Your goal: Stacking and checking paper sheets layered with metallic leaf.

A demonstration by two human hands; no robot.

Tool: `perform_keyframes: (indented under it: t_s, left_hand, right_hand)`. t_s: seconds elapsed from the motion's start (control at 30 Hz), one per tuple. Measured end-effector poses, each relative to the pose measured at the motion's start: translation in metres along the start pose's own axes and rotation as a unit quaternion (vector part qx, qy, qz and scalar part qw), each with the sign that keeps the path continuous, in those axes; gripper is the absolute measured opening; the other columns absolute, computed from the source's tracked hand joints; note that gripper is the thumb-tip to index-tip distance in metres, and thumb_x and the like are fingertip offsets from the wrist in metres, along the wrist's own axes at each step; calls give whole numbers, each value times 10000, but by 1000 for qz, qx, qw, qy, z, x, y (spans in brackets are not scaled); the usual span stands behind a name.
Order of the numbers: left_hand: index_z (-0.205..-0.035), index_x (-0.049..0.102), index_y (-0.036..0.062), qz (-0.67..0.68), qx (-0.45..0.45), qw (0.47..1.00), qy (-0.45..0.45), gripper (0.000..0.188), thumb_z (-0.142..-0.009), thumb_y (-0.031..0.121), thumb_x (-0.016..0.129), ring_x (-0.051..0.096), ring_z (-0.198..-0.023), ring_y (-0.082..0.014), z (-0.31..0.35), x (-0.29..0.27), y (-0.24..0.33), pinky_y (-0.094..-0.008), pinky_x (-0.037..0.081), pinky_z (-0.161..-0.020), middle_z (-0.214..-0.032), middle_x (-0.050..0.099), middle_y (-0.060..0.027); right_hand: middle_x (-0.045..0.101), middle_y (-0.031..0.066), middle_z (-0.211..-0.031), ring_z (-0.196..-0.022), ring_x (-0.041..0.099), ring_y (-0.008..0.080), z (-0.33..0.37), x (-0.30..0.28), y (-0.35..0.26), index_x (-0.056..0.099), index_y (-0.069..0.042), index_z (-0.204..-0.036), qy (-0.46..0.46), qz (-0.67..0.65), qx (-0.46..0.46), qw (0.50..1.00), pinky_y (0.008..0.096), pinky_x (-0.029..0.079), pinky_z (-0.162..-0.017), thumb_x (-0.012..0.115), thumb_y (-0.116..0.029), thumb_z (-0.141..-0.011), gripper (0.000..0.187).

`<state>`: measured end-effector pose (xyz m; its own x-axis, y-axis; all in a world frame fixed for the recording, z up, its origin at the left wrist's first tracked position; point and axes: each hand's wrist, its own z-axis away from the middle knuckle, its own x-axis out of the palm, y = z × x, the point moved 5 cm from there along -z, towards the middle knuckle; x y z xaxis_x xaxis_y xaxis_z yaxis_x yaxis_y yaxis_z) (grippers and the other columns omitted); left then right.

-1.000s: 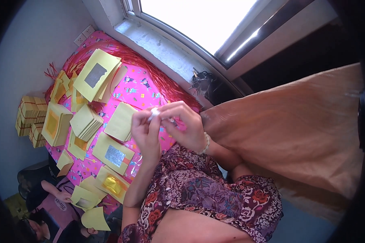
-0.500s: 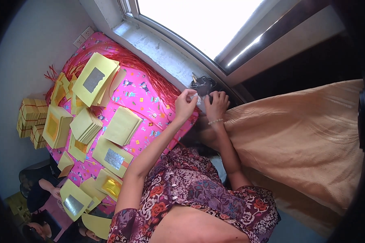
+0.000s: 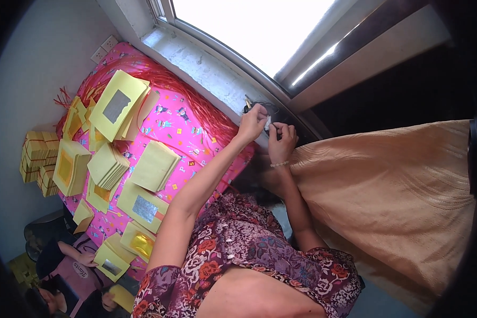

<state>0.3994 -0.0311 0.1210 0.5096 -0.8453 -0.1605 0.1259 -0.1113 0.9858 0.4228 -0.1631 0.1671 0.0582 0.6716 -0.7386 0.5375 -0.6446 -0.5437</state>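
By the window sill, my left hand (image 3: 253, 124) is closed in a pinch beside a small crumpled white piece (image 3: 267, 123). My right hand (image 3: 283, 143), with a beaded bracelet at its wrist, curls its fingers at the other side of that piece. Both sets of fingertips meet it; its exact kind is too small to tell. Just behind my hands, a dark tangle of cord (image 3: 260, 105) lies at the corner of the sill, partly hidden by my left hand.
To the left, a pink patterned cloth (image 3: 188, 139) bears yellow paper stacks (image 3: 156, 165) and red strands (image 3: 188, 94). Tied yellow bundles (image 3: 37, 151) stand by the wall. A co-worker (image 3: 71, 270) handles paper at lower left. A tan cloth (image 3: 387, 175) spreads at right.
My left hand has moved right and slightly up, and my right hand has come lower with its fingers more curled. The co-worker's yellow sheet has shifted right.
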Motion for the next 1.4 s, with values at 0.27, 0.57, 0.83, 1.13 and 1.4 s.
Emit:
perform_keyframes:
  t_s: [0.27,0.57,0.83,1.13,1.4]
  left_hand:
    - [-876,606,-12,-101,247,961,-75,158,-750,-9,511,608,-778,-326,4,4,3,-380,476,-711,-733,593,-157]
    - [-1045,465,20,-146,12,985,-94,328,-807,235,535,593,-861,-441,4,20,-19,-505,461,-730,-876,613,-275]
    - [-1113,458,15,-13,70,996,62,283,-831,40,440,620,-882,-382,71,-17,-7,-438,491,-749,-922,630,-230]
    - [-1112,537,46,-48,-67,969,232,265,-862,6,457,638,-941,-240,262,-144,-71,-326,515,-774,-992,640,-133]
    - [-1083,549,38,-46,-149,899,410,250,-842,-2,496,641,-866,-276,394,-203,-122,-338,508,-700,-968,640,-162]
  right_hand:
    - [493,22,-761,-771,512,227,1,6,0,604,-129,-842,9,6,-7,1000,388,366,-679,652,-221,-801,112]
    - [529,51,-814,-824,531,264,3,15,-3,609,-132,-883,-7,45,-42,998,425,381,-696,612,-285,-829,162]
    - [542,77,-941,-938,517,284,20,16,-30,588,-115,-997,-28,70,-92,993,447,377,-766,615,-311,-835,256]
    - [572,121,-957,-928,534,304,93,59,-153,599,-67,-996,-162,-124,-335,920,419,401,-796,643,-107,-773,231]
    - [466,141,-1182,-1143,412,326,206,146,-260,532,-143,-1162,-289,-104,-462,832,470,324,-923,641,-244,-764,425]
